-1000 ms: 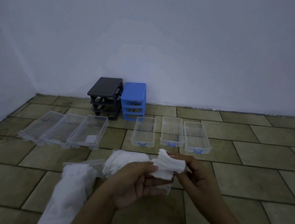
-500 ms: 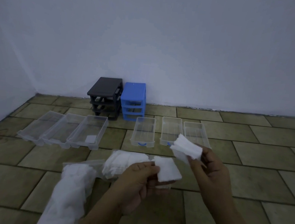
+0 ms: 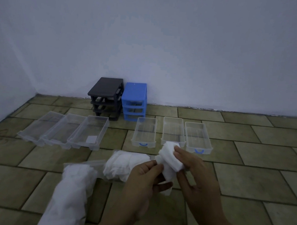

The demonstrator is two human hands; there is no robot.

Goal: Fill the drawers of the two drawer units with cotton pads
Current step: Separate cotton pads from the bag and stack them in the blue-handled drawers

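- Left hand point(image 3: 144, 181), at 6 o'clock, pinches the lower pads point(image 3: 168, 176) between curled fingers and thumb.
- Right hand point(image 3: 195, 177), just at its 3 o'clock, grips the upper pads, fingers curled round them.
- Pad bags point(image 3: 121, 164) lie at 9 o'clock.
- Six clear drawers point(image 3: 145, 131) sit at 12 o'clock; one point(image 3: 90, 132) holds a pad.
- Black unit point(image 3: 106, 98) and blue unit point(image 3: 134, 100) stand farthest.

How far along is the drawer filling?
Barely begun. All six clear drawers are out on the floor; only one near the black unit holds a pad. Both hands, left and right, grip a stack of cotton pads. Filling and sliding drawers back remain.
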